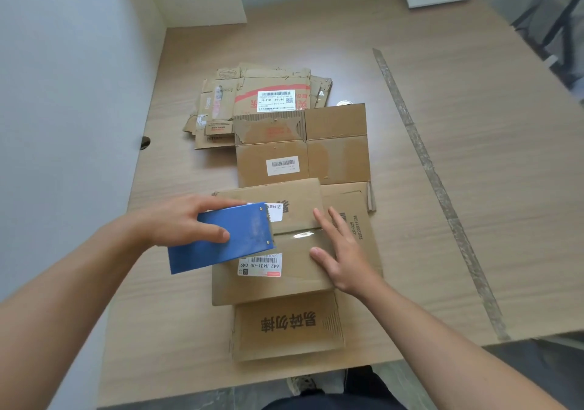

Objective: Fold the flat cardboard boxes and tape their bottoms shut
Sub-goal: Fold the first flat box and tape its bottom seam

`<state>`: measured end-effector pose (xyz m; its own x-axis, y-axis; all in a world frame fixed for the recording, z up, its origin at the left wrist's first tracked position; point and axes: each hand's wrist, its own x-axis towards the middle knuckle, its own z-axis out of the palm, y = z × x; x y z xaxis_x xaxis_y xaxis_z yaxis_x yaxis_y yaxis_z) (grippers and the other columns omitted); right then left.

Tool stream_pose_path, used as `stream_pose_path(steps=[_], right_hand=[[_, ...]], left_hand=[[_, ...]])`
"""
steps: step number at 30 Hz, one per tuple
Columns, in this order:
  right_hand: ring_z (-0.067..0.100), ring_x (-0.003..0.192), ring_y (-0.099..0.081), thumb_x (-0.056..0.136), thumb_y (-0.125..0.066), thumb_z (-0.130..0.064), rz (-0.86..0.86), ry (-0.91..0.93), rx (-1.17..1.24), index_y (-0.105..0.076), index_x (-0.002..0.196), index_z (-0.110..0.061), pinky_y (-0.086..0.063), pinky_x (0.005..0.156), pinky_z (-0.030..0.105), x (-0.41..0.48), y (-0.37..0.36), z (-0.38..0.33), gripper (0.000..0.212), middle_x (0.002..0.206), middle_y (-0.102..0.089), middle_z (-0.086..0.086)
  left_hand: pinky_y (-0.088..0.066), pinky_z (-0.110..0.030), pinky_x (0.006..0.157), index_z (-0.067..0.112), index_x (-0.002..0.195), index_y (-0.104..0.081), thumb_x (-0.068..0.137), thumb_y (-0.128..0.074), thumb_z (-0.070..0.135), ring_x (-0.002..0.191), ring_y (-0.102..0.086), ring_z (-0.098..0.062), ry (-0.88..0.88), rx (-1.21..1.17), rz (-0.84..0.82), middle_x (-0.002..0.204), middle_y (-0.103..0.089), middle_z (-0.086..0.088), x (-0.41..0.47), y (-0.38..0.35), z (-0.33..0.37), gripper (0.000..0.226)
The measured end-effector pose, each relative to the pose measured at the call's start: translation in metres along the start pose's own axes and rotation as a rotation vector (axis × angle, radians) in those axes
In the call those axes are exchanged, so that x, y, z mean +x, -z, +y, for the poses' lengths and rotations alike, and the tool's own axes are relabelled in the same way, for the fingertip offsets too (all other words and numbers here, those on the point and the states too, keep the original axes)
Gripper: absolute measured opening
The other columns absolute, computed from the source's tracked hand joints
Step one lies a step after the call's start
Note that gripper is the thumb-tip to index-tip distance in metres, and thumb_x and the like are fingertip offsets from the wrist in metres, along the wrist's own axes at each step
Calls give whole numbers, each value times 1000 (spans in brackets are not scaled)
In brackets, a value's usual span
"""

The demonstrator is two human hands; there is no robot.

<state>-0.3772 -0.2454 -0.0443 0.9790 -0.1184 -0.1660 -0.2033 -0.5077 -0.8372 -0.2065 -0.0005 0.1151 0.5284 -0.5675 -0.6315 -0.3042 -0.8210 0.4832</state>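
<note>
A folded cardboard box (pixel 284 283) stands near the table's front edge with its closed flaps facing up. My left hand (pixel 180 220) grips a blue tape dispenser (pixel 221 239) at the left end of the flap seam. A strip of clear tape (pixel 300 235) runs along the seam from the dispenser toward my right hand (pixel 338 251). That hand lies flat with spread fingers on the box's right part, pressing the flaps and the tape end. The box rests partly on flat cardboard (pixel 287 327) printed with black characters.
More flattened boxes (pixel 335 144) lie behind, and a stack of them (pixel 268 93) sits further back. A long grey strip (pixel 426 169) crosses the wooden table (pixel 474 220) on the right. White wall on the left; a shoe (pixel 301 384) shows below the table edge.
</note>
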Motion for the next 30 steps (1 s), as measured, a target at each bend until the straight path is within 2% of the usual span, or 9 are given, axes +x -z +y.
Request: stream_pose_path(steps=[3,5,8,13,16,22,26,30], right_hand=[[13,151,11,92,-63,-37,-39,61,-122,-9,144,-59,-10,122,50,13,10,-7,78,162,9,-19],[7,148,21,85,-57,-42,-119,122,-224,-9,148,-56,-14,120,56,27,16,-15,81,159,14,-28],[3,146,26,85,-51,-55,-180,174,-337,-14,152,-50,-18,116,57,38,16,-18,77,158,12,-33],[7,150,9,74,-36,-85,-111,168,-480,-21,147,-58,-13,118,45,39,20,-4,80,154,6,-40],[11,150,-1,70,-35,-88,-61,157,-534,-29,145,-56,-12,119,43,39,20,-5,82,156,-3,-37],[14,142,-16,71,-30,-88,-44,123,-551,-32,144,-55,-15,117,38,37,18,-7,80,158,-12,-32],[18,140,-22,76,-25,-86,-46,113,-559,-25,145,-59,-17,116,36,35,16,-6,75,156,-7,-37],[18,136,-25,80,-19,-84,-45,133,-567,1,138,-73,-19,116,37,32,17,-6,62,153,1,-40]], left_hand=[[-42,-20,84,63,128,-49,70,-62,50,100,-57,6,-7,-16,22,114,-59,30,1,-2,-1,60],[-41,-20,83,64,128,-48,70,-62,51,102,-56,4,-6,-9,27,114,-57,30,0,-4,-3,62],[-40,-19,81,66,128,-46,69,-61,52,101,-55,5,-2,20,28,114,-56,30,-1,-5,-5,63],[-40,-18,79,70,126,-43,70,-61,55,98,-55,9,-10,2,34,116,-55,31,0,-4,-5,61],[-41,-18,80,70,126,-42,70,-60,55,101,-56,4,-7,15,32,117,-55,30,1,-4,-4,61],[-39,-15,75,64,132,-44,69,-60,54,95,-56,10,0,7,25,113,-57,31,1,1,-3,65],[-41,-20,80,66,132,-42,70,-59,55,100,-57,2,-1,19,11,115,-57,29,-1,2,-7,65],[-40,-16,77,66,128,-46,77,-67,48,95,-56,9,-10,57,-8,110,-59,30,-5,11,-12,58]])
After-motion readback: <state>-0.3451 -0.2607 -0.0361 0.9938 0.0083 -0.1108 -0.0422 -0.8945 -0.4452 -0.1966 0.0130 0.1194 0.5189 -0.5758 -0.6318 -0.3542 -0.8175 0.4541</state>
